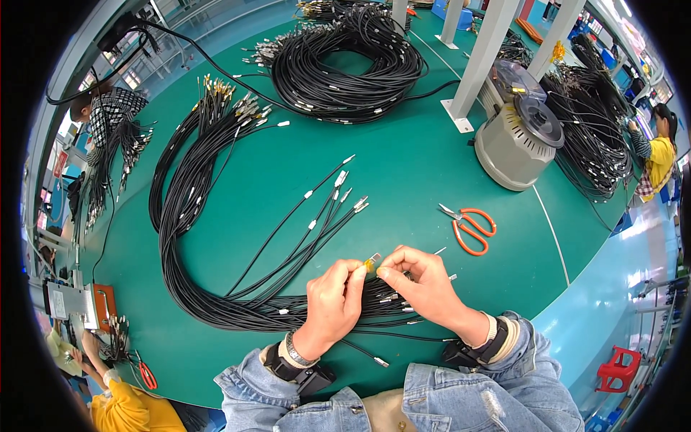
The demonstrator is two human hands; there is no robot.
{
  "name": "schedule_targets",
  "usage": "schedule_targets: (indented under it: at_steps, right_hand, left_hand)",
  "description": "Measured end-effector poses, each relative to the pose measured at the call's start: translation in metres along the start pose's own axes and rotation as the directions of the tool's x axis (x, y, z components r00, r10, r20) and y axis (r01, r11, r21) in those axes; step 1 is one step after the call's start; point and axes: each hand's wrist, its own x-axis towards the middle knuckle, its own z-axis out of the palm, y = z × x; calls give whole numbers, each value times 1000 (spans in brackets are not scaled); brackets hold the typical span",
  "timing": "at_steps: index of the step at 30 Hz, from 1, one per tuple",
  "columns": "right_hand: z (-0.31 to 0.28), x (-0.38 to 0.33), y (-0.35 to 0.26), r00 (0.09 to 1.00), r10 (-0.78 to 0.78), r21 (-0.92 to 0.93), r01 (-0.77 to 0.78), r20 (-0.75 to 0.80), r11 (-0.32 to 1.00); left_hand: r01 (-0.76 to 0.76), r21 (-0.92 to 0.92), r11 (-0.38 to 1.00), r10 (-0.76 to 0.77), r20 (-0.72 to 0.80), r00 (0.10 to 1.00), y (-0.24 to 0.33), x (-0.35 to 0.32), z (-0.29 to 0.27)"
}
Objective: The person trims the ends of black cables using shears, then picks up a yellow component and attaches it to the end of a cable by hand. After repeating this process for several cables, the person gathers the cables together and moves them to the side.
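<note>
Clear-topped case (520, 78): behind the round machine (506, 150), contents unclear.
Left hand (333, 299): fingers pinching a yellow-wrapped connector (371, 263).
Right hand (425, 284): fingertips pressed together just beside.

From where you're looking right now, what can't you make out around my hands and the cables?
All in the head view:
Yellow piece at the left hand: too small for detail, partly covered by fingers.
Right hand: whether its fingertips pinch anything is too small to tell.
Black cable bundle: one stretch hidden behind the left hand.
</note>
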Motion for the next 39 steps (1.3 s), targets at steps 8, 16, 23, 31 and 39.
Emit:
schedule_targets:
  at_steps: [8, 16, 23, 31, 39]
  right_hand:
    - [5, -4, -6, 998, 43, 89, -46, 37, 995]
    - [5, -1, 2, 1000, -24, 26, 24, 1, 999]
    - [5, -1, 5, 998, -58, 3, 58, -3, 998]
    - [3, 4, 9, 992, -127, 21, 127, 20, 992]
    - [2, 6, 8, 983, -176, -33, 178, 57, 984]
  left_hand:
    - [26, -8, 1000, -27, -12, 1000, 2, -1, 3]
    - [26, -8, 1000, -26, 4, 1000, 4, -1, 1]
    - [137, -139, 981, -127, 82, 989, -2, -5, 1]
    - [364, -359, 859, -226, 374, 900, -5, 4, -13]
    - [530, -421, 736, -213, 600, 771, -9, 12, -24]
